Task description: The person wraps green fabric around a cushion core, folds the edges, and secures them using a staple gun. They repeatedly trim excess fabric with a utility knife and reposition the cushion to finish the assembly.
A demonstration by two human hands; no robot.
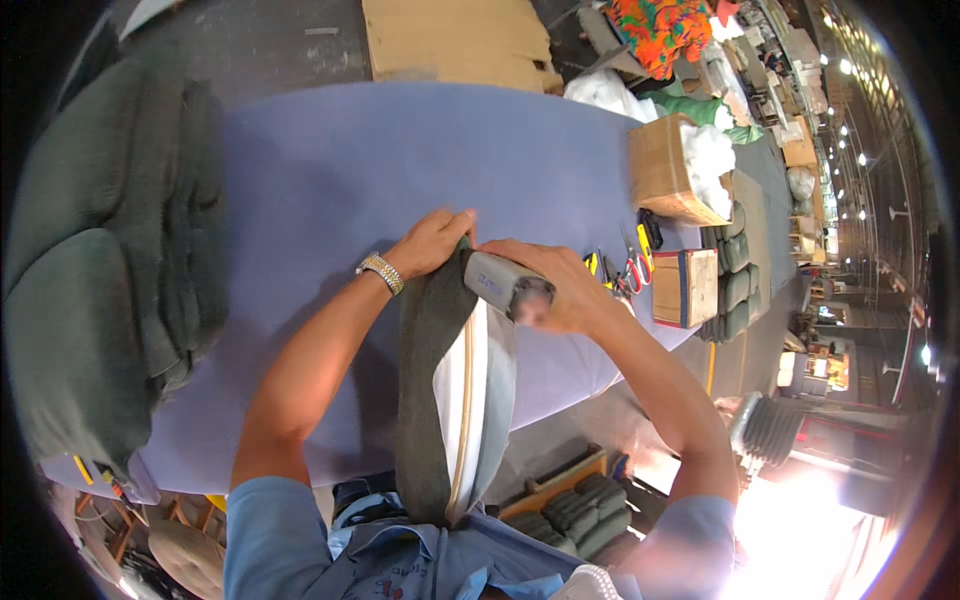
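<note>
A dark grey cushion (425, 400) stands on edge between my arms, its lower end against my shirt. Along its right side the cover gapes, and a white inner layer (462, 370) shows beside a tan zipper-like strip. My left hand (430, 243), with a metal watch on its wrist, is closed on the cushion's far top corner. My right hand (572, 285) is wrapped round a grey boxy hand tool (500, 278) with a dark round end, held against the same corner. The tool's exact kind is unclear, and its far end is hidden.
The blue-covered table (330, 150) carries a pile of dark cushions (110, 250) at left. To the right are red-handled scissors (633, 275), a cardboard box (665, 170) of white stuffing and a smaller wooden box (685, 288). More cushions (580, 515) lie in a low crate below.
</note>
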